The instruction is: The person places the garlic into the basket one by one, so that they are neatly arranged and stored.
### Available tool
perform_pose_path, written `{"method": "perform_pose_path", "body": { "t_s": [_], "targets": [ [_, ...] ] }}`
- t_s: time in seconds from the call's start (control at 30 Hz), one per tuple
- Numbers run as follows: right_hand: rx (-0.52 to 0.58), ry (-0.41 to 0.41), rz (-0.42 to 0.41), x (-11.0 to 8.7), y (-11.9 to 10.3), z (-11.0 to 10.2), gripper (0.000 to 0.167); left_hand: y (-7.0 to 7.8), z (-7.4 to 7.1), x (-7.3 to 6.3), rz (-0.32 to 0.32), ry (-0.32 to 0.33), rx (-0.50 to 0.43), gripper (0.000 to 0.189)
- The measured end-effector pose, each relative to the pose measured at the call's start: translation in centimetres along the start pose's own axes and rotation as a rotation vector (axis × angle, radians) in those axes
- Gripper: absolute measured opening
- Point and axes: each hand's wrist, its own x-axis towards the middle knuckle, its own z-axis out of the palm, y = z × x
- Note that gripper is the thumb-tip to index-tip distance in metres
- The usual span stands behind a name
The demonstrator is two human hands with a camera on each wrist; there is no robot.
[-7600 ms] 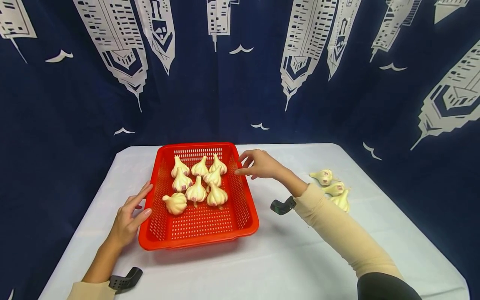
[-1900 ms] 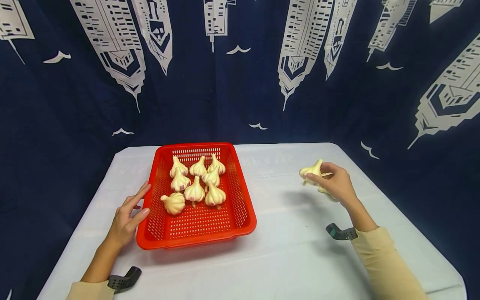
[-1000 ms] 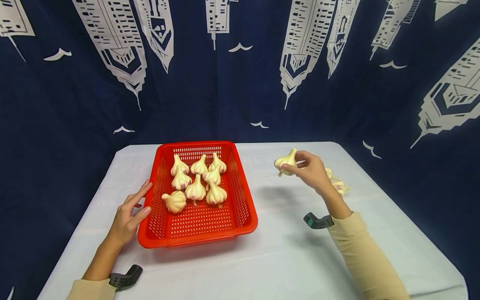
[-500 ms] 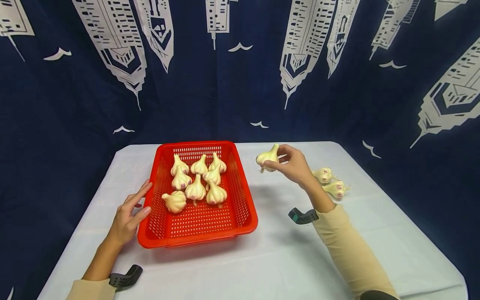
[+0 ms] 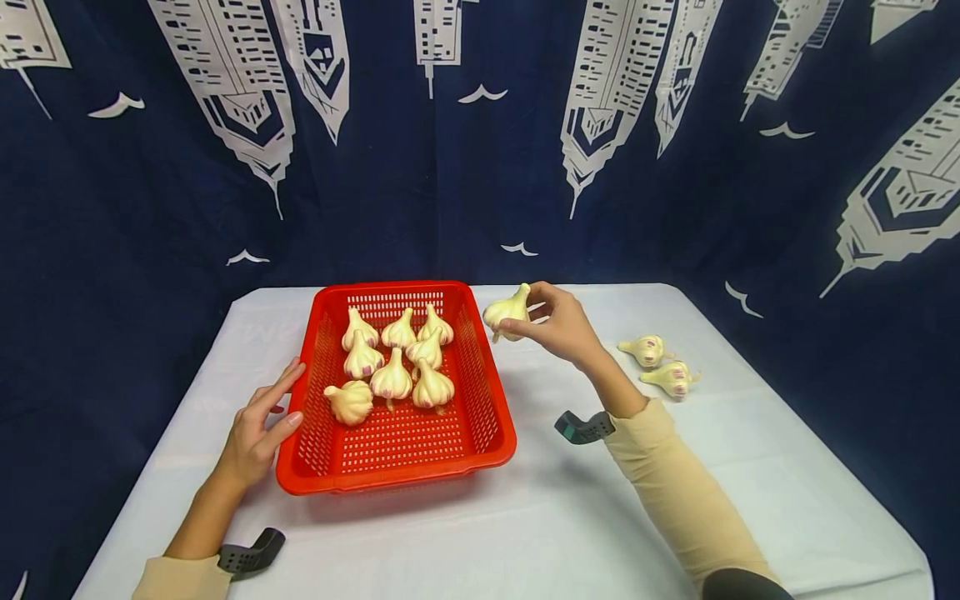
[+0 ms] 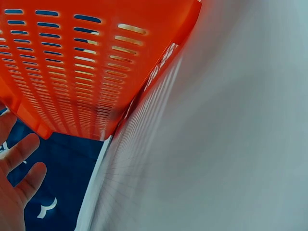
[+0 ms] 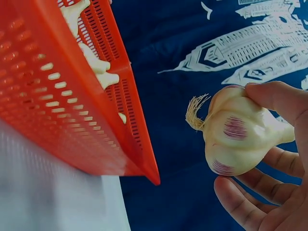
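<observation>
My right hand (image 5: pixel 558 327) holds a garlic bulb (image 5: pixel 507 313) between thumb and fingers, just off the right rim of a red plastic basket (image 5: pixel 405 477). In the right wrist view the bulb (image 7: pixel 245 132) shows purple streaks and a tuft of dry roots. Several pale garlic bulbs (image 5: pixel 392 379) sit inside the basket, mostly toward its back and middle, most with necks up. At the basket's left side rests my left hand (image 5: pixel 253 433), fingers extended along the rim. The left wrist view shows its fingers (image 6: pixel 32 180) beside the slotted basket wall (image 6: pixel 82 62).
Two more garlic bulbs (image 5: pixel 670 379) lie on their sides at the right of the white-covered table (image 5: pixel 600 517). Behind the table hangs a dark blue cloth (image 5: pixel 390 200) printed with white buildings.
My right hand first went from the basket rim to the bulbs at the right, picked one up, and has carried it left to the basket's edge. The left hand has stayed in place.
</observation>
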Motion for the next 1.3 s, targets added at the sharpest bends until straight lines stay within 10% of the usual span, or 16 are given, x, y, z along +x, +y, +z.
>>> {"method": "perform_pose_path", "body": {
  "t_s": [1.3],
  "targets": [
    [-0.035, -0.185, -0.099, 2.5, -5.4, 6.7, 0.046, 0.0, -0.1, 0.0, -0.004, -0.009, 0.007, 0.063]
  ]
}}
